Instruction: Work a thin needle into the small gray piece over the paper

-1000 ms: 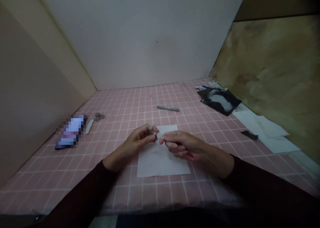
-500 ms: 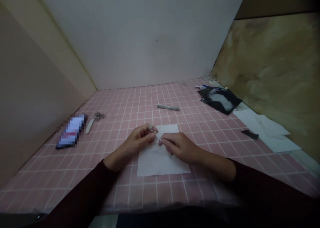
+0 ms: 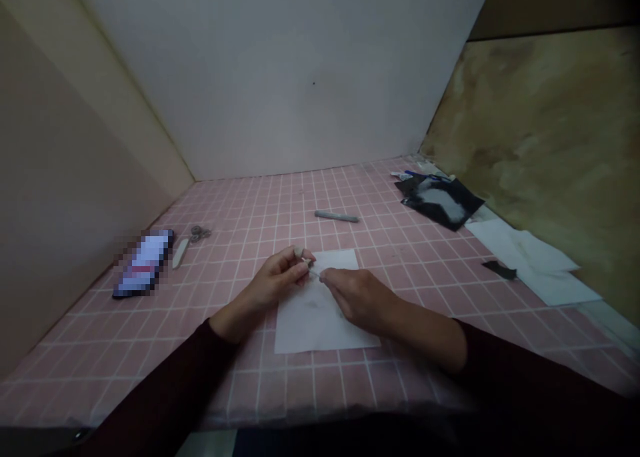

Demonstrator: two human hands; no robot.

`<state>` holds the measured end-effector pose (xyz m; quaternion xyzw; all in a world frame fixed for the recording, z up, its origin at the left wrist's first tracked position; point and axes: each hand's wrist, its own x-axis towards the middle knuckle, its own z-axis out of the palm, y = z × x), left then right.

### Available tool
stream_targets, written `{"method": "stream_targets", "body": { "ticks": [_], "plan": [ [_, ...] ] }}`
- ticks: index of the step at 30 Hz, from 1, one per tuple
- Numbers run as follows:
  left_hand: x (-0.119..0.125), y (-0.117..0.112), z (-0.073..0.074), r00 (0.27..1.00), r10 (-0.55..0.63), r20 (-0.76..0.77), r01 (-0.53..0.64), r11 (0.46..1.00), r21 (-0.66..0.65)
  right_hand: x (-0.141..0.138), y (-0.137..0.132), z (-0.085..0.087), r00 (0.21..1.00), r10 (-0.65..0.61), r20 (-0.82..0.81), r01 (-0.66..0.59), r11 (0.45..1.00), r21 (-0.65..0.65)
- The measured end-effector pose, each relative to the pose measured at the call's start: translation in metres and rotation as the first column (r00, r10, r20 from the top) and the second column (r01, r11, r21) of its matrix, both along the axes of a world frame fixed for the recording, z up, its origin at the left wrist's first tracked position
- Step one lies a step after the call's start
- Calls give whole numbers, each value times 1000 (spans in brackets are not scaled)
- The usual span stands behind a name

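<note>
Over a white sheet of paper, my left hand is closed, pinching a small brownish piece too tiny to identify. One left finger carries a pale covering near its tip. A thin, light-coloured stick-like tool is pinched in my right hand, its end pointing at the small piece. Whether the tool touches the piece I cannot tell. Faint grey smudges mark the paper below my hands.
A grey rod lies beyond the paper on the pink checked cloth. To the left are a phone, a white strip and small scissors. Black sheets with white powder and white papers lie right.
My right hand has turned slightly, its fingers now closer together around the thin tool. The small piece in my left hand looks darker and slightly turned. My left hand has barely moved.
</note>
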<state>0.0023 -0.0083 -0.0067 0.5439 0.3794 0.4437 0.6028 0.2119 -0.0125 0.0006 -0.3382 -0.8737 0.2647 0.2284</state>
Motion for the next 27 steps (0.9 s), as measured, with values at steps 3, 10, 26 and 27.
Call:
{"method": "stream_targets", "body": {
  "ticks": [3,10,26,27],
  "plan": [
    [0,4,-3,997,-11,74,17,997,-80,1,-1,-2,978,-34,206,-6,982,191],
    [0,1,1,994,-33,103,44,993,-109,3,-1,0,949,-69,309,-12,967,254],
    [-6,0,3,992,-124,-32,123,992,-19,8,11,15,944,-115,-308,-181,603,-777],
    [-7,-1,4,991,-124,-51,124,992,4,10,14,17,922,-162,-351,-243,461,-853]
  ]
}}
